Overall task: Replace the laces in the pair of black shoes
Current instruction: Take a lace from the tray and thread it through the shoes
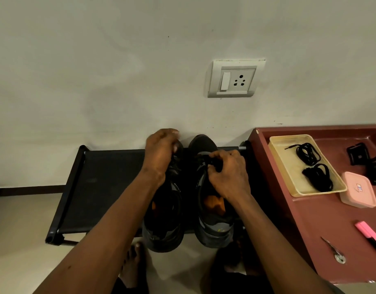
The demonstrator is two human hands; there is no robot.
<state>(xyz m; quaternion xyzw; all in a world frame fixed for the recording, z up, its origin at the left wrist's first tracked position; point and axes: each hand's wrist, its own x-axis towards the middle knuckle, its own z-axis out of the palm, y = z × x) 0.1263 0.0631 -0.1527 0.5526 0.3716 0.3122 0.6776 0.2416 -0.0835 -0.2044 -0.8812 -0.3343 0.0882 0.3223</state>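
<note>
We find the left shoe point(163, 219) and the right shoe point(212, 225) side by side on the black rack point(102, 187), toes to the wall. The left hand point(160, 154) grips the left shoe's forepart with curled fingers. The right hand point(228, 172) pinches the lace point(213, 161) on the right shoe. Spare laces point(310, 154) lie in a tray point(277, 158) on the worktop point(310, 230), well apart from both hands.

Black rack point(102, 187) — shoes point(212, 228); red table point(310, 230) — tray point(287, 164), pink box point(358, 189).

A home: shoe rack point(102, 183), wall socket point(236, 78).
</note>
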